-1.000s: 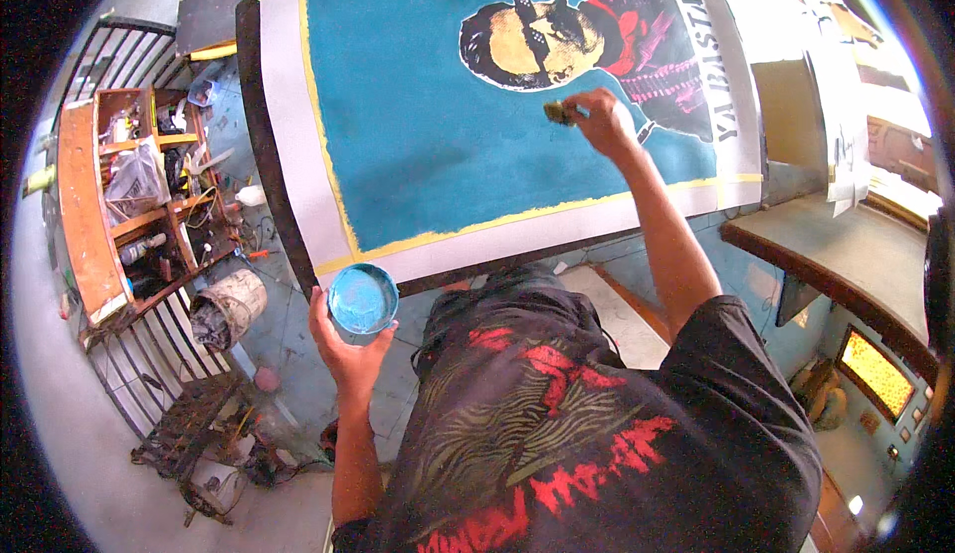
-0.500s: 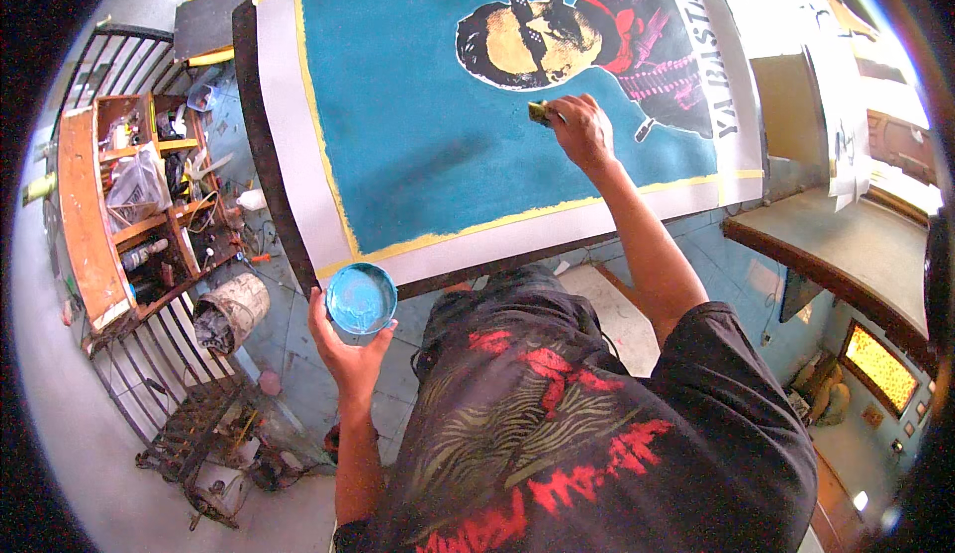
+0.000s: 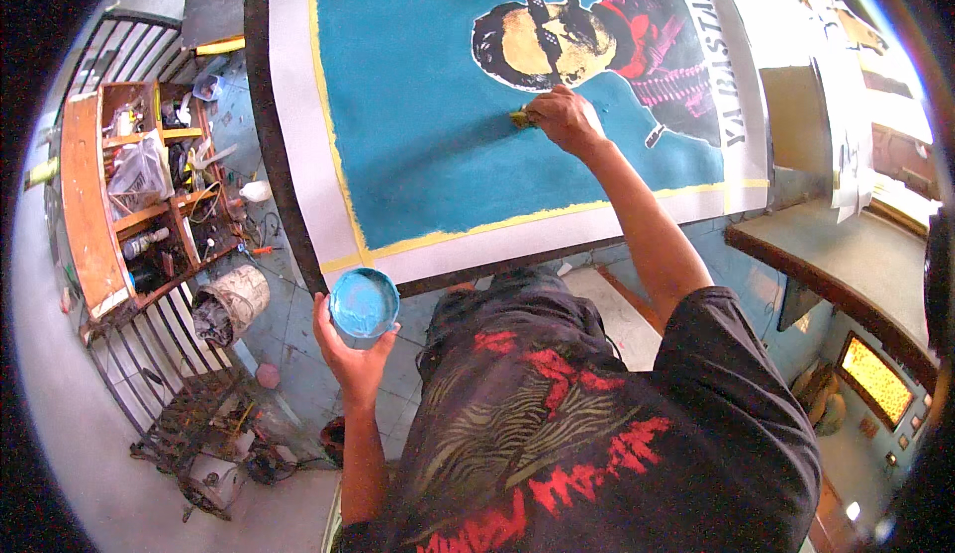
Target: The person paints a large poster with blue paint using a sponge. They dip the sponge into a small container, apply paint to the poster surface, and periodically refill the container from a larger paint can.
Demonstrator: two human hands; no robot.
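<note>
My left hand (image 3: 353, 369) grips a round tub (image 3: 364, 302) of light blue paint, held low beside the canvas's near edge. My right hand (image 3: 567, 120) is closed on a small brush (image 3: 519, 116) with an olive-yellow head, which is at the blue painted ground just below a painted portrait's head; whether it touches cannot be made out exactly. The canvas (image 3: 418, 170) has a white margin, yellow tape (image 3: 477, 228) along the blue area, a figure (image 3: 652, 56) in black, red and pink, and black lettering down its right side.
An orange wooden shelf unit (image 3: 86, 200) full of tools stands left, with a crusty bucket (image 3: 239, 302), black railing and tiled floor below it. A dark-edged counter (image 3: 831, 245) and pale boards (image 3: 796, 120) are on the right. My dark T-shirt fills the lower middle.
My right hand and brush have shifted left across the blue ground, from below the portrait's neck to below its head. My left hand still holds the tub in much the same place.
</note>
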